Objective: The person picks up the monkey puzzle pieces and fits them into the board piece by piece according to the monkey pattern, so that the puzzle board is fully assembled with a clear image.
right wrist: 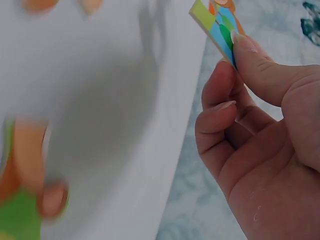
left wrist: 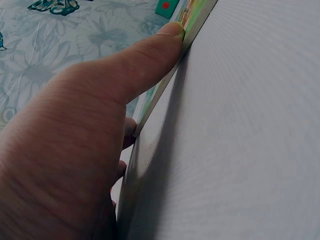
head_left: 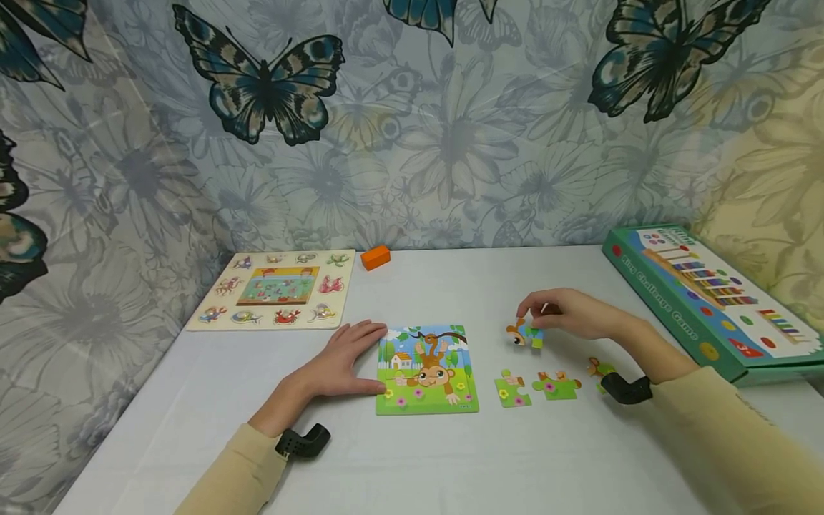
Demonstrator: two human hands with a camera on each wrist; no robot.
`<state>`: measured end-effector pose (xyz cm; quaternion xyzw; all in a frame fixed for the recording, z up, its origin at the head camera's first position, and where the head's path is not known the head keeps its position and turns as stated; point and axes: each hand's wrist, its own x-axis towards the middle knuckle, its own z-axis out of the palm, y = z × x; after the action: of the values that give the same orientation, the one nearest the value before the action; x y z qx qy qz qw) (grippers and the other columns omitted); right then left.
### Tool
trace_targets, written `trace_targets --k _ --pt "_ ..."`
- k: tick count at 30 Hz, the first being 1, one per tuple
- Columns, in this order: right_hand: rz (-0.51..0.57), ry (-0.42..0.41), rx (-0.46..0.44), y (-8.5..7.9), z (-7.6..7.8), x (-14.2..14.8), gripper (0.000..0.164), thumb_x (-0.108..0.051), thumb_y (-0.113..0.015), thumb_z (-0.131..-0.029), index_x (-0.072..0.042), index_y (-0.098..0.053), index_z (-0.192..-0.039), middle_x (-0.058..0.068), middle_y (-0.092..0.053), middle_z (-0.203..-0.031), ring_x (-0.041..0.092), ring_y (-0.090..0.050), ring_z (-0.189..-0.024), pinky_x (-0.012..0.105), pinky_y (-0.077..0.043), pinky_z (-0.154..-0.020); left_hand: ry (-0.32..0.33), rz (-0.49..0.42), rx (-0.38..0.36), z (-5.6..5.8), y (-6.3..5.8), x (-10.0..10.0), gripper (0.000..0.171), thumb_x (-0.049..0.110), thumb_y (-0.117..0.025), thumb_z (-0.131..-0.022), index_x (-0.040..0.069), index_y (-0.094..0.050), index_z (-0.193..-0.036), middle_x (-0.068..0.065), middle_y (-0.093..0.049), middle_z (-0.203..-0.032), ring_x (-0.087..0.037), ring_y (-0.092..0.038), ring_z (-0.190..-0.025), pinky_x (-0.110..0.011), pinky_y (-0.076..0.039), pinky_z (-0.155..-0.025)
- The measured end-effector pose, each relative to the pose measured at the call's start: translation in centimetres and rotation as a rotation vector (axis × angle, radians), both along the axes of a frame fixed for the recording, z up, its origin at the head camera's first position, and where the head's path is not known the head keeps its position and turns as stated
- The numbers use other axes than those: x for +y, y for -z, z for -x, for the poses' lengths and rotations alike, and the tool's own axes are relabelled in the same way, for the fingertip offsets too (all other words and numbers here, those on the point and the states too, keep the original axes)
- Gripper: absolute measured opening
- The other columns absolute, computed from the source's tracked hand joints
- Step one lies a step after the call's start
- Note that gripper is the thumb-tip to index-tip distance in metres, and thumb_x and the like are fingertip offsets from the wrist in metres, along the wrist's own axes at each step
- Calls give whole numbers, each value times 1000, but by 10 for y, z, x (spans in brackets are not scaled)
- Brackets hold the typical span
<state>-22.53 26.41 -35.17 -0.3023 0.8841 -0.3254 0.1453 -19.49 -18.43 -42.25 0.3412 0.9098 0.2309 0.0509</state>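
Observation:
A square monkey-picture puzzle board [head_left: 428,390] lies flat in the middle of the white table. My left hand [head_left: 337,365] rests at its left side with fingers spread, the thumb touching the board's edge in the left wrist view. Right of the board, my right hand [head_left: 576,313] pinches a jigsaw piece [right wrist: 216,25] between thumb and forefinger, tilted and held above the table. It shows blue, green and part of a brown face. Below it lie a green piece [head_left: 513,393] and another green piece [head_left: 561,388]. A further piece [head_left: 600,368] is partly hidden behind the right wrist's band.
At the back left lies a cream board [head_left: 219,315] with sea-animal pictures. An orange block [head_left: 376,257] sits near the table's back edge. A large green game box [head_left: 672,322] stands at the right, beyond my right forearm. Butterfly-patterned cloth [head_left: 450,143] hangs behind the table.

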Motion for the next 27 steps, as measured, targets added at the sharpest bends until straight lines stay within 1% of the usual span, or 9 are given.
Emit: trace_targets --k 5,10,16,19,23,27 --pt "-6 -45 4 3 4 -24 16 -9 -66 -99 -16 -69 -113 0 -54 -86 18 -51 -74 27 -43 -65 3 1 7 0 -1 0 95 54 -78 -81 6 -41 -155 -7 -36 -159 -32 -20 -150 -55 -6 -121" --pt "4 -101 3 6 7 -51 16 -8 -65 -99 -16 -69 -112 0 -53 -86 19 -49 -74 27 -40 -63 2 2 4 1 0 0 95 54 -78 -81 7 -41 -155 -6 -36 -160 -31 -20 -151 -55 -6 -121" --pt "31 -197 -4 13 7 -84 16 -5 -63 -100 -13 -69 -112 -2 -54 -86 15 -49 -73 29 -42 -65 1 8 2 1 2 -1 96 55 -78 -81 7 -40 -155 -5 -35 -160 -30 -19 -151 -54 -5 -121" --pt "24 -237 -2 17 6 -98 16 -5 -64 -99 -14 -70 -111 -3 -55 -86 13 -51 -74 29 -43 -68 4 11 3 1 1 -1 96 56 -77 -81 7 -40 -155 -5 -34 -160 -30 -19 -151 -54 -5 -121" --pt "-1 -265 7 20 5 -114 14 -7 -65 -99 -14 -70 -110 -5 -55 -83 11 -49 -73 28 -43 -67 3 6 2 2 -1 -2 96 55 -77 -81 7 -40 -155 -6 -34 -160 -30 -19 -151 -54 -5 -121" --pt "-30 -276 25 20 4 -123 15 -5 -65 -99 -11 -71 -111 -5 -57 -84 12 -50 -74 28 -45 -66 5 11 1 2 -1 -2 96 55 -77 -81 8 -39 -156 -5 -34 -160 -30 -19 -151 -53 -6 -121"
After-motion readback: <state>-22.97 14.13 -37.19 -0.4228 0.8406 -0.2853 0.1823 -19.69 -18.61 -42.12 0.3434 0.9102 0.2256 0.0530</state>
